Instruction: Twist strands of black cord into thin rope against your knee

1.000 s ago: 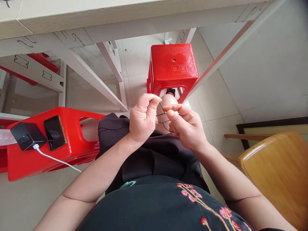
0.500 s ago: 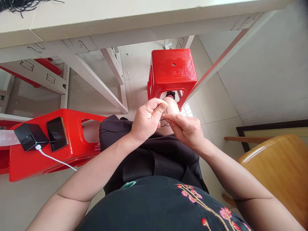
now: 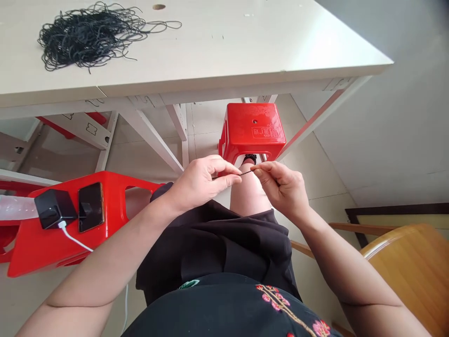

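Note:
A short stretch of thin black cord (image 3: 246, 172) runs between my two hands, just above my bare knee. My left hand (image 3: 205, 180) pinches it between thumb and fingertips, and a bit of the cord shows inside that hand's curl. The other end of the stretch sits in the thumb-and-finger pinch of my right hand (image 3: 283, 187). Both hands are over my dark skirt and lap, a small gap apart. On the white table beyond lies a loose tangled heap of black cords (image 3: 87, 37).
The white table (image 3: 245, 51) has its front edge ahead of my hands. Under it stands a red stool (image 3: 256, 124). At left another red stool (image 3: 31, 252) carries a phone (image 3: 90, 207) and a black box-shaped device (image 3: 55, 209) with a white cable. A wooden chair (image 3: 414, 267) is at right.
My hands have moved apart slightly, and the cord between them is now pulled straight. The left fingers have straightened. The view has tipped up, bringing more of the table and cord heap into sight.

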The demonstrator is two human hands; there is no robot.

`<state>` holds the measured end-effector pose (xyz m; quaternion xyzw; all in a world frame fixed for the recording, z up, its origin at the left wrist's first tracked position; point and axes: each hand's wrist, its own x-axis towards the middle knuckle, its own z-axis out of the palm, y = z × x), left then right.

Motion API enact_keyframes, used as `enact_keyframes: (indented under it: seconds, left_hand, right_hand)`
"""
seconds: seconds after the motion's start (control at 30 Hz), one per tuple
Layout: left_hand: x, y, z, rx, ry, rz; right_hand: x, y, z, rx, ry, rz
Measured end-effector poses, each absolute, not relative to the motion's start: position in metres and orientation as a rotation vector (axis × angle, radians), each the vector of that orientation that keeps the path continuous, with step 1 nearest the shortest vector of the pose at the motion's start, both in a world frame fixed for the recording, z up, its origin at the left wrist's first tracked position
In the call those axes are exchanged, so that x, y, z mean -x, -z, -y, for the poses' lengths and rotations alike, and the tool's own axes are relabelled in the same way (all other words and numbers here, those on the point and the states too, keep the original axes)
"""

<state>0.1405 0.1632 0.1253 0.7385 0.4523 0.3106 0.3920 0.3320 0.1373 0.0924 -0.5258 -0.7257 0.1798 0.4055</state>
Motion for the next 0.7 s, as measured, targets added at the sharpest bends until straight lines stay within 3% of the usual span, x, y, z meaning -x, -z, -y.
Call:
enact_keyframes:
  seconds: [0.4,0.7]
  left_hand:
    - [-0.103,-0.142,-0.197,-2.144,-0.875,-1.264]
    - [-0.062,-0.169,-0.273,-2.196,-0.982,-1.422]
  right_hand:
    - [-0.3,-0.111,-0.19,1.142,-0.373,1.992]
    - [-0.259,-0.151,-0.288,1.147,-0.495,2.081]
